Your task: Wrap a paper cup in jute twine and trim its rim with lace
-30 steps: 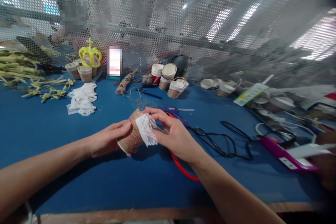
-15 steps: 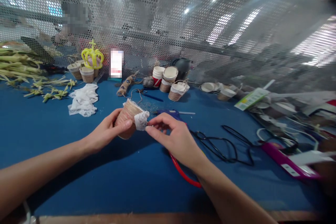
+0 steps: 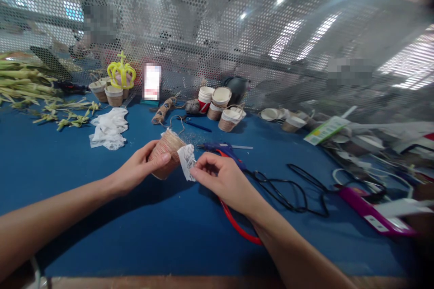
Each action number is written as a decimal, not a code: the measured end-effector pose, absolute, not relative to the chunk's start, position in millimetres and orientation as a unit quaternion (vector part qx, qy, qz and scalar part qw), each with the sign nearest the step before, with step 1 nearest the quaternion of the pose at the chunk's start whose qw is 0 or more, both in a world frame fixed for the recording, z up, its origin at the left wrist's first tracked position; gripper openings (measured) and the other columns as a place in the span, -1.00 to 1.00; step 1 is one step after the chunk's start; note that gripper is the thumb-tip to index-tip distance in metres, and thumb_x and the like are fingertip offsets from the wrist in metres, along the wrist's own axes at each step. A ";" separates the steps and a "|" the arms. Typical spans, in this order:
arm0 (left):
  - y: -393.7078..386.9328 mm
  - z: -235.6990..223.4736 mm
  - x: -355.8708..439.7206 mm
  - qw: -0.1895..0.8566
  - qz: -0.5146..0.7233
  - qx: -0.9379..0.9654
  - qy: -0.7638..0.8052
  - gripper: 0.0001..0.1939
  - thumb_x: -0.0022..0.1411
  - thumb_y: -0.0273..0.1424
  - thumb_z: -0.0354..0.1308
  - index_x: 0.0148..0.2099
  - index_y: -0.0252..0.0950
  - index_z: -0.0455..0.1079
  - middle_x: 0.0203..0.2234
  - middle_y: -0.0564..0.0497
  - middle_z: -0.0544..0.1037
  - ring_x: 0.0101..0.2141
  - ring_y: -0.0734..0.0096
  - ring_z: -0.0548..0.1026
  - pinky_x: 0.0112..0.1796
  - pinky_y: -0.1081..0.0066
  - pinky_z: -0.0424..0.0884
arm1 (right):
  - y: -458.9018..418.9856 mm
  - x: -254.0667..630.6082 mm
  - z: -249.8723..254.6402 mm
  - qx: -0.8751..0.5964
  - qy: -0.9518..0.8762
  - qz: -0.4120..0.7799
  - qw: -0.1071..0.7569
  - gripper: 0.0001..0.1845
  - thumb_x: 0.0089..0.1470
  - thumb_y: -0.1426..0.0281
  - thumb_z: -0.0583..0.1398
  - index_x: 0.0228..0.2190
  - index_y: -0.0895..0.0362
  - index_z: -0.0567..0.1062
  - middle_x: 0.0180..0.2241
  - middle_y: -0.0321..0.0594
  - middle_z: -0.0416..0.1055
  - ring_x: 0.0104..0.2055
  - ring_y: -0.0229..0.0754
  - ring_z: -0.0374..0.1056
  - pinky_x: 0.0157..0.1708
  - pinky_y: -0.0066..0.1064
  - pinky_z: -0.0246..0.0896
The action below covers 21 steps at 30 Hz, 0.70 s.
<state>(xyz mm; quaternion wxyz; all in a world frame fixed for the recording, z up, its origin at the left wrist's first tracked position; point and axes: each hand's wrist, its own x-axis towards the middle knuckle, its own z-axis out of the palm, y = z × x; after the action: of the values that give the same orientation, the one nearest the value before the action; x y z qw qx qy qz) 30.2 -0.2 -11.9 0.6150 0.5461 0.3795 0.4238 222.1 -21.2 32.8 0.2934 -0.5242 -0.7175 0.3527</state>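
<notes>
My left hand (image 3: pixel 135 172) grips a paper cup wrapped in brown twine (image 3: pixel 165 152), held tilted above the blue table (image 3: pixel 68 189). My right hand (image 3: pixel 222 178) pinches a small piece of white lace (image 3: pixel 187 161) against the cup's right side. A loop of twine sticks up from the cup's rim. Just behind my right hand lies a blue glue gun (image 3: pixel 220 147) with a black cord (image 3: pixel 288 189) and a red band (image 3: pixel 237 223) under my wrist.
A pile of white lace (image 3: pixel 108 128), a twine spool (image 3: pixel 162 110), several paper cups (image 3: pixel 220 106), a yellow crown (image 3: pixel 121 72) and green leaves (image 3: pixel 30 95) lie at the back. A purple tool (image 3: pixel 369 210) and clutter fill the right. A perforated screen (image 3: pixel 217 31) stands behind.
I have turned the cup from lying sideways to more upright and lifted it. The lace, earlier draped over the cup's side, is now a smaller piece pinched at its right edge.
</notes>
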 end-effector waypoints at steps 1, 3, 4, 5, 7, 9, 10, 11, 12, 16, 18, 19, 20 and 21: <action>-0.2 -12.0 30.2 0.617 0.424 0.545 0.379 -0.45 0.07 -0.17 0.17 0.04 -0.34 0.20 -0.09 -0.15 0.40 -0.12 0.19 0.38 -0.20 0.34 0.30 | -19.8 221.9 31.4 -0.533 -0.713 0.352 0.290 -0.88 -0.09 0.37 0.16 -0.58 0.14 0.34 -0.63 -0.38 0.18 -0.59 -0.35 0.07 -0.57 -0.47 0.03; -0.3 -12.0 29.9 0.620 0.421 0.543 0.379 -0.47 0.07 -0.17 0.16 0.03 -0.34 0.20 -0.13 -0.14 0.41 -0.16 0.22 0.39 -0.24 0.35 0.31 | -17.3 222.2 28.6 -0.552 -0.707 0.327 0.298 -0.92 -0.10 0.39 0.17 -0.53 0.14 0.35 -0.59 -0.36 0.22 -0.57 -0.33 0.11 -0.55 -0.45 0.07; -0.3 -12.1 29.6 0.620 0.419 0.543 0.381 -0.48 0.08 -0.16 0.16 0.01 -0.34 0.21 -0.15 -0.13 0.41 -0.19 0.23 0.39 -0.27 0.35 0.32 | -16.4 222.8 27.5 -0.559 -0.707 0.301 0.312 -0.92 -0.10 0.39 0.17 -0.50 0.14 0.35 -0.56 -0.33 0.26 -0.54 -0.31 0.14 -0.52 -0.44 0.10; -0.3 -12.1 29.3 0.619 0.416 0.544 0.383 -0.49 0.08 -0.16 0.15 0.00 -0.34 0.21 -0.17 -0.12 0.41 -0.21 0.25 0.40 -0.29 0.36 0.33 | -16.1 223.4 26.6 -0.559 -0.710 0.273 0.331 -0.91 -0.10 0.40 0.17 -0.47 0.14 0.34 -0.51 -0.30 0.29 -0.50 -0.28 0.18 -0.47 -0.41 0.13; -0.3 -11.9 28.8 0.615 0.413 0.549 0.387 -0.51 0.09 -0.15 0.14 -0.02 -0.34 0.22 -0.21 -0.10 0.41 -0.26 0.30 0.40 -0.34 0.39 0.33 | -16.9 224.4 25.4 -0.533 -0.723 0.219 0.381 -0.91 -0.07 0.39 0.16 -0.44 0.13 0.32 -0.41 -0.23 0.33 -0.39 -0.23 0.24 -0.35 -0.36 0.17; -0.4 -11.1 28.7 0.614 0.407 0.551 0.392 -0.50 0.08 -0.13 0.14 -0.03 -0.34 0.22 -0.26 -0.07 0.41 -0.33 0.35 0.39 -0.40 0.41 0.35 | -19.7 224.2 24.2 -0.489 -0.740 0.179 0.427 -0.92 -0.05 0.39 0.15 -0.48 0.11 0.30 -0.37 -0.21 0.31 -0.30 -0.20 0.26 -0.25 -0.33 0.17; -0.5 -10.5 28.9 0.616 0.404 0.549 0.394 -0.50 0.08 -0.12 0.14 -0.03 -0.34 0.22 -0.28 -0.06 0.41 -0.36 0.37 0.39 -0.42 0.41 0.36 | -21.3 223.5 23.4 -0.473 -0.746 0.163 0.439 -0.89 -0.03 0.39 0.14 -0.52 0.11 0.29 -0.39 -0.22 0.30 -0.30 -0.20 0.25 -0.24 -0.34 0.16; -0.6 -9.9 29.2 0.622 0.402 0.544 0.395 -0.50 0.07 -0.11 0.14 -0.05 -0.34 0.21 -0.31 -0.04 0.41 -0.39 0.38 0.39 -0.44 0.41 0.36 | -22.6 222.5 22.3 -0.471 -0.749 0.156 0.440 -0.85 -0.02 0.37 0.15 -0.56 0.10 0.28 -0.43 -0.24 0.28 -0.33 -0.21 0.24 -0.26 -0.35 0.16; -0.9 -9.2 29.6 0.630 0.402 0.534 0.394 -0.52 0.08 -0.11 0.13 -0.07 -0.34 0.21 -0.34 -0.04 0.40 -0.40 0.38 0.40 -0.46 0.41 0.37 | -23.5 221.4 21.0 -0.484 -0.746 0.162 0.427 -0.83 -0.02 0.34 0.16 -0.57 0.11 0.29 -0.47 -0.26 0.27 -0.38 -0.23 0.23 -0.32 -0.37 0.17; -2.1 -7.1 31.5 0.678 0.413 0.482 0.370 -0.58 0.11 -0.12 0.11 -0.12 -0.35 0.23 -0.35 -0.05 0.41 -0.42 0.39 0.40 -0.49 0.43 0.37 | -21.5 218.0 16.1 -0.545 -0.712 0.314 0.314 -0.75 -0.04 0.21 0.18 -0.42 0.15 0.39 -0.58 -0.35 0.20 -0.55 -0.30 0.12 -0.54 -0.44 0.07; -2.7 -6.7 32.2 0.698 0.413 0.464 0.357 -0.58 0.11 -0.14 0.11 -0.11 -0.35 0.25 -0.34 -0.07 0.41 -0.44 0.41 0.40 -0.51 0.44 0.37 | -19.3 217.0 15.2 -0.526 -0.699 0.393 0.282 -0.72 -0.03 0.19 0.16 -0.42 0.18 0.39 -0.60 -0.38 0.15 -0.57 -0.33 0.07 -0.55 -0.45 0.02; -2.8 -6.7 32.3 0.703 0.413 0.459 0.353 -0.58 0.11 -0.14 0.12 -0.11 -0.35 0.25 -0.34 -0.07 0.41 -0.44 0.41 0.40 -0.51 0.44 0.36 | -18.6 216.6 15.2 -0.513 -0.693 0.422 0.279 -0.71 -0.02 0.18 0.15 -0.46 0.18 0.39 -0.60 -0.39 0.12 -0.57 -0.34 0.05 -0.55 -0.45 0.00; -2.8 -6.8 32.3 0.706 0.414 0.457 0.350 -0.58 0.11 -0.14 0.12 -0.11 -0.35 0.26 -0.34 -0.07 0.41 -0.44 0.40 0.40 -0.51 0.43 0.37 | -18.4 216.1 15.5 -0.504 -0.686 0.443 0.283 -0.72 -0.02 0.19 0.15 -0.50 0.18 0.38 -0.61 -0.40 0.11 -0.57 -0.35 0.04 -0.55 -0.45 -0.02; -2.6 -6.9 32.2 0.705 0.415 0.457 0.349 -0.58 0.11 -0.15 0.12 -0.10 -0.35 0.26 -0.34 -0.08 0.41 -0.43 0.39 0.40 -0.51 0.43 0.37 | -18.7 215.7 15.9 -0.500 -0.677 0.455 0.292 -0.72 -0.02 0.21 0.15 -0.54 0.17 0.36 -0.61 -0.40 0.10 -0.57 -0.35 0.03 -0.55 -0.46 -0.03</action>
<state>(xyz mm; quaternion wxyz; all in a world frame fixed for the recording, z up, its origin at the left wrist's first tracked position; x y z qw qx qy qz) 32.2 -2.6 -6.9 0.7049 0.4574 0.3486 0.4151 215.7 -18.7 15.9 0.2916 -0.4996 -0.6771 0.4549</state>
